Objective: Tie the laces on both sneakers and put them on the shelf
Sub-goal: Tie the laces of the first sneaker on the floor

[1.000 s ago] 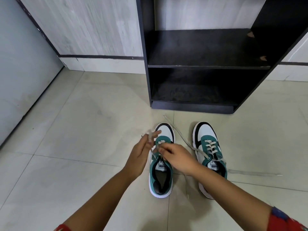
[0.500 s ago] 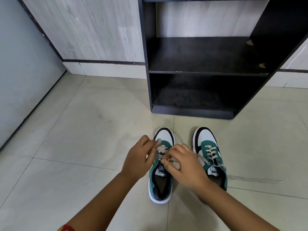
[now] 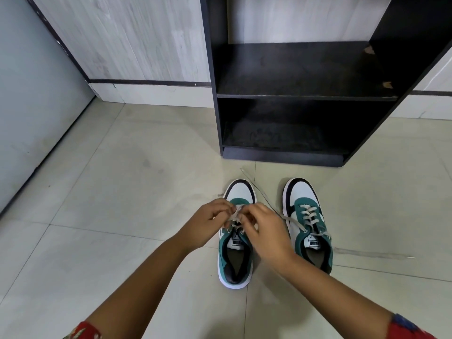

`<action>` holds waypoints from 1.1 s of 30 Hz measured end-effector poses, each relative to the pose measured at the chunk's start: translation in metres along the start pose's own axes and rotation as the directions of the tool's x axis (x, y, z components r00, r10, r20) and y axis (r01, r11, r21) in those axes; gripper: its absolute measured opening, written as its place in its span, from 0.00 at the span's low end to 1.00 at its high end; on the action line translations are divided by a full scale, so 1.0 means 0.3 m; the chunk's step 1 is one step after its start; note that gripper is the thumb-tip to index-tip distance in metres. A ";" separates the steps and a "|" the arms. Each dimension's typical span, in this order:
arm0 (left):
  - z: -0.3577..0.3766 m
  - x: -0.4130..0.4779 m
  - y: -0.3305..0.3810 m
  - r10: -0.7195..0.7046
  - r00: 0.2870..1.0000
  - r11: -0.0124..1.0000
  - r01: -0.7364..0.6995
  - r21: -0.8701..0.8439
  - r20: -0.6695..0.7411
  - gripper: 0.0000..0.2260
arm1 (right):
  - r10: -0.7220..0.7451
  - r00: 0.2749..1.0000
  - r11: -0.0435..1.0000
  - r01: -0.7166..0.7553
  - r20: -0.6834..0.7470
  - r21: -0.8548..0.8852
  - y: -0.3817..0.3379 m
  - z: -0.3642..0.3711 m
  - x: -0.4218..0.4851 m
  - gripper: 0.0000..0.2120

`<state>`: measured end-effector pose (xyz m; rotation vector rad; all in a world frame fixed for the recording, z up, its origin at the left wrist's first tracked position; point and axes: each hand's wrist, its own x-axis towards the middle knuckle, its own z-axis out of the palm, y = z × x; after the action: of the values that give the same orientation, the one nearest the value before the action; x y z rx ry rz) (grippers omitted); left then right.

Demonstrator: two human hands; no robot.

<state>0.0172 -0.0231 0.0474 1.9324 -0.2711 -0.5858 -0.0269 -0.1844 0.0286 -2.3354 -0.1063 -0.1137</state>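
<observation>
Two green, white and black sneakers stand side by side on the tiled floor, toes toward a black shelf unit [image 3: 305, 96]. Over the left sneaker [image 3: 236, 260], my left hand [image 3: 208, 223] and my right hand [image 3: 265, 228] meet, both pinching its pale laces [image 3: 236, 212] just above the tongue. The right sneaker [image 3: 308, 221] sits untouched, its laces loose: one end trails across the floor to the right, another runs left toward the shelf. My fingers hide most of the left sneaker's lacing.
The shelf unit has two open dark compartments and stands against a pale wood-look wall [image 3: 137, 40]. A grey wall [image 3: 31, 106] runs along the left. Light floor tiles [image 3: 122, 192] spread around the sneakers.
My hands have drawn closer together over the left sneaker, with the lace now bunched between the fingertips. The view has tilted slightly, so the shelf sits lower in frame.
</observation>
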 end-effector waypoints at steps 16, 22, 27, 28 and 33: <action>-0.071 -0.042 -0.054 0.167 0.820 0.876 0.130 0.464 -0.547 0.19 | 0.424 0.905 0.776 -0.379 0.028 0.504 0.006 -0.230 0.068 0.20; -0.115 -0.046 -0.141 -0.138 0.872 0.556 0.460 0.692 -0.469 0.12 | 0.439 0.845 0.732 -0.139 0.305 -0.667 0.035 -0.232 0.040 0.06; -0.057 -0.034 -0.221 -0.083 0.974 0.716 0.207 0.666 -0.213 0.17 | 0.286 0.869 0.754 0.055 0.403 -0.655 0.010 -0.135 0.028 0.13; -0.036 -0.028 -0.214 -0.004 0.988 0.798 0.097 0.595 -0.156 0.17 | 0.234 0.889 0.817 0.039 0.393 -0.576 0.009 -0.112 0.030 0.14; 0.045 -0.022 -0.186 0.171 0.976 0.859 -0.080 0.506 -0.137 0.05 | 0.202 0.919 0.955 -0.108 0.338 -0.277 0.014 -0.045 0.032 0.12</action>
<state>0.0004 -0.0072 -0.0056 2.4281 -0.4670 -0.2617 -0.0174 -0.1967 0.0361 -2.5865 -0.0913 0.4120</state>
